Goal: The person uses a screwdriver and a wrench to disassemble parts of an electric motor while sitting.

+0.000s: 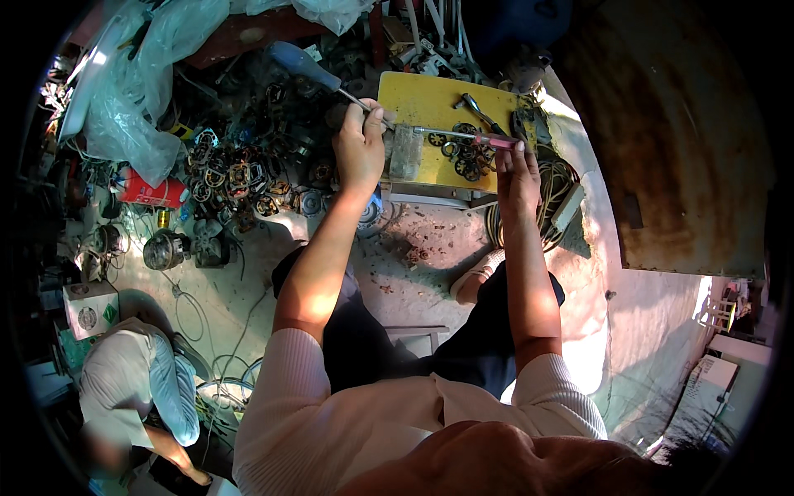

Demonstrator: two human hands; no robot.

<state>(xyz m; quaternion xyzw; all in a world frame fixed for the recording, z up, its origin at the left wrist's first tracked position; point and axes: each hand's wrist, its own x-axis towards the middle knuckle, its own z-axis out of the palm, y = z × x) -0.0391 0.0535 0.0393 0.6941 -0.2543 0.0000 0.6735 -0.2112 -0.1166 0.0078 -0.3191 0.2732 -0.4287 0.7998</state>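
Pink screwdriver [499,142] sits over the yellow board [413,99], its handle held in the right hand's [518,182] closed fingers, its shaft pointing left toward a grey block [405,155]. The left hand [361,149] pinches a blue screwdriver [304,65] by its shaft, near the block. Black wheels [471,164] lie on the board; beyond them lies a dark tool [485,114].
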